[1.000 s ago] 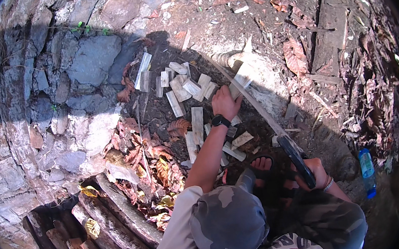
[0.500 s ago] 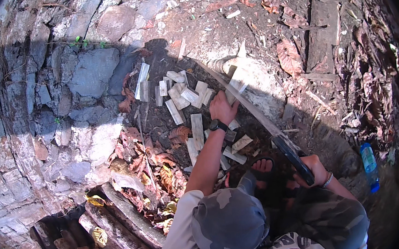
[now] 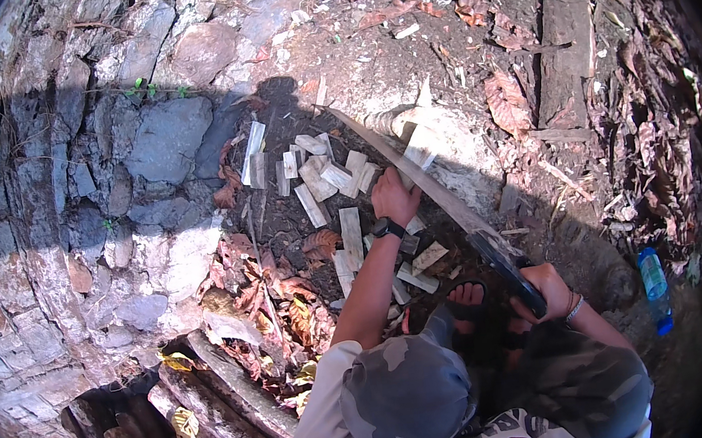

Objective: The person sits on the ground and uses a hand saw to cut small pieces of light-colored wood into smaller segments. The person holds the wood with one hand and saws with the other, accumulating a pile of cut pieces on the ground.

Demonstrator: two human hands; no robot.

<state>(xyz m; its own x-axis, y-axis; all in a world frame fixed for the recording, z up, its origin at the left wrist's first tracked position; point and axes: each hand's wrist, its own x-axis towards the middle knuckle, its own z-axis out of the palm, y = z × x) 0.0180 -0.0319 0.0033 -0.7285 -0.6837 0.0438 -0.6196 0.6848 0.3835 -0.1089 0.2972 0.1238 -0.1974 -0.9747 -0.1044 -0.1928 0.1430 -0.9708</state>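
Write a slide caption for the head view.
Right hand gripping a long-bladed tool, left hand down beside it, near scattered wood pieces.

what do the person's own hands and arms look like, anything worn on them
Both hands are bare, with no gloves. The left hand has a dark watch on its wrist, and a whitish sleeve covers that upper arm, leaving the forearm bare. The right hand has thin bands at its wrist, one pale, one darker; no sleeve shows there.
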